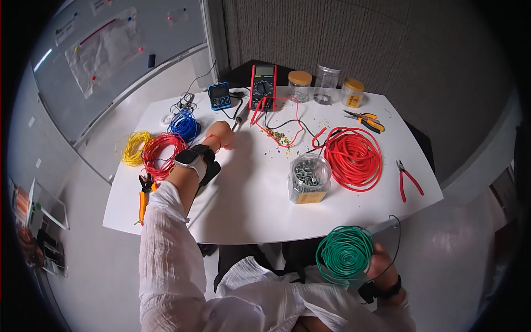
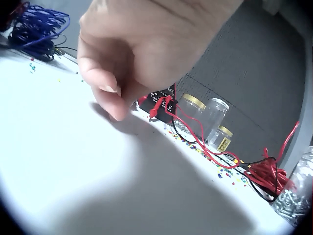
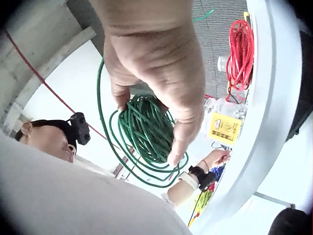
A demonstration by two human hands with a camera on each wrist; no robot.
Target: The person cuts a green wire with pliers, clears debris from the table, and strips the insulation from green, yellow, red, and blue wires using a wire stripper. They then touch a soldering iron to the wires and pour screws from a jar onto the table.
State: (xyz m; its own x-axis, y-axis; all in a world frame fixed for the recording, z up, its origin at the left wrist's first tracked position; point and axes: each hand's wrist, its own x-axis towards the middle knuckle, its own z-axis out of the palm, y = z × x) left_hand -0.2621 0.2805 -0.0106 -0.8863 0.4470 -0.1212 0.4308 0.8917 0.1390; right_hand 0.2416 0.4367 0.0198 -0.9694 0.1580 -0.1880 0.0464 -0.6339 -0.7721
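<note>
My left hand (image 1: 220, 134) is over the table beside a dark, slender tool (image 1: 239, 118). In the left wrist view, the fingers of this hand (image 2: 120, 61) curl downward with nothing visible between them; the far side of the hand is hidden. The right hand (image 1: 380, 262) grips a coil of green wire (image 1: 345, 253) beyond the table's front edge. Seen from the right wrist, thumb and fingers of that hand (image 3: 159, 73) clasp the green coil (image 3: 144, 128) from opposite sides, and a loose loop hangs around it.
Blue (image 1: 184, 125), yellow (image 1: 134, 149) and red (image 1: 160, 155) wire coils lie left, near orange-handled strippers (image 1: 143, 202). A multimeter (image 1: 263, 87) and lidded jars (image 1: 299, 86) stand behind. A screw jar (image 1: 308, 178), large red coil (image 1: 354, 159) and pliers (image 1: 408, 180) occupy the right.
</note>
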